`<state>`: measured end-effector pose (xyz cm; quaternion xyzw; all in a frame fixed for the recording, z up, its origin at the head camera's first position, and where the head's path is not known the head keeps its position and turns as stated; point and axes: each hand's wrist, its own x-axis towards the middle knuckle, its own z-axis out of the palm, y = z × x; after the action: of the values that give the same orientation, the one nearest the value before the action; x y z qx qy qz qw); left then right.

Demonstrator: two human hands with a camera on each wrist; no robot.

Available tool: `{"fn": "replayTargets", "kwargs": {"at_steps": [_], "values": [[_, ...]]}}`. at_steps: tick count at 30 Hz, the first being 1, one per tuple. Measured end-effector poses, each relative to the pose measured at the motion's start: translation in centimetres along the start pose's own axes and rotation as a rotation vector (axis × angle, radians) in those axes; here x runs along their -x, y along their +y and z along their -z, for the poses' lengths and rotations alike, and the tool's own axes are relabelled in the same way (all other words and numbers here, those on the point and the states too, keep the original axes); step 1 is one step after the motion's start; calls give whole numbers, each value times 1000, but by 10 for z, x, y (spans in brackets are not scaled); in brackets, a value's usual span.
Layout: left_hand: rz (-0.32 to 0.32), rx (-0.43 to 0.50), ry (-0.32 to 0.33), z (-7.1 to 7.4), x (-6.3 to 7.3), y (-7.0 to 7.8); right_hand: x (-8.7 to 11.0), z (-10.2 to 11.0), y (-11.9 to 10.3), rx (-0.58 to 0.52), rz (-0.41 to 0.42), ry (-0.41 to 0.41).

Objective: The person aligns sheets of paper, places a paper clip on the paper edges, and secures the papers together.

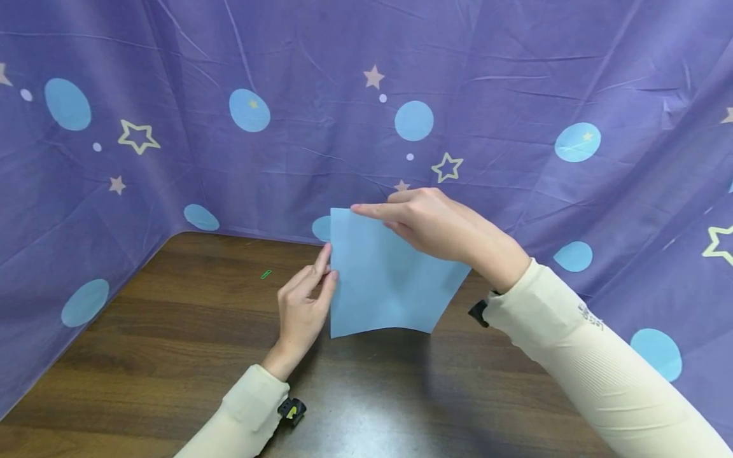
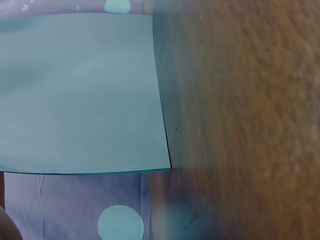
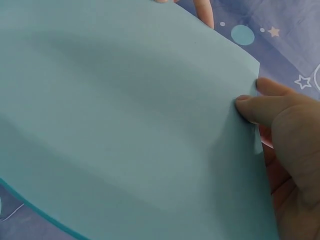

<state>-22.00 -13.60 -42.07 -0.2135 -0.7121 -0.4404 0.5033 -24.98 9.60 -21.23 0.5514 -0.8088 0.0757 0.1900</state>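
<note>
A light blue paper point(image 1: 395, 280) is held upright above the table, its lower edge bowed and its rim darker along one side in the right wrist view. My right hand point(image 1: 435, 222) holds it at the top edge. In the right wrist view the right thumb point(image 3: 245, 105) presses the near face while other fingers go behind the sheet. My left hand point(image 1: 303, 299) is at the left edge, index finger fairly straight, fingertips right at the rim. Part of a left finger point(image 2: 7, 227) shows in the lower corner of the left wrist view.
A small green paper clip point(image 1: 266, 274) lies on the brown wooden table point(image 1: 172, 343), left of the hands. A purple curtain point(image 1: 321, 127) with stars and blue dots surrounds the back and sides. Light cuffs and dark wrist straps point(image 1: 292, 411) are on both arms.
</note>
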Motion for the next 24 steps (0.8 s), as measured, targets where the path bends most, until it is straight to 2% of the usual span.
{"fn": "replayTargets", "kwargs": {"at_steps": [24], "values": [[-23, -54, -12, -2, -2, 1, 5, 3, 4, 5, 16, 19]]}}
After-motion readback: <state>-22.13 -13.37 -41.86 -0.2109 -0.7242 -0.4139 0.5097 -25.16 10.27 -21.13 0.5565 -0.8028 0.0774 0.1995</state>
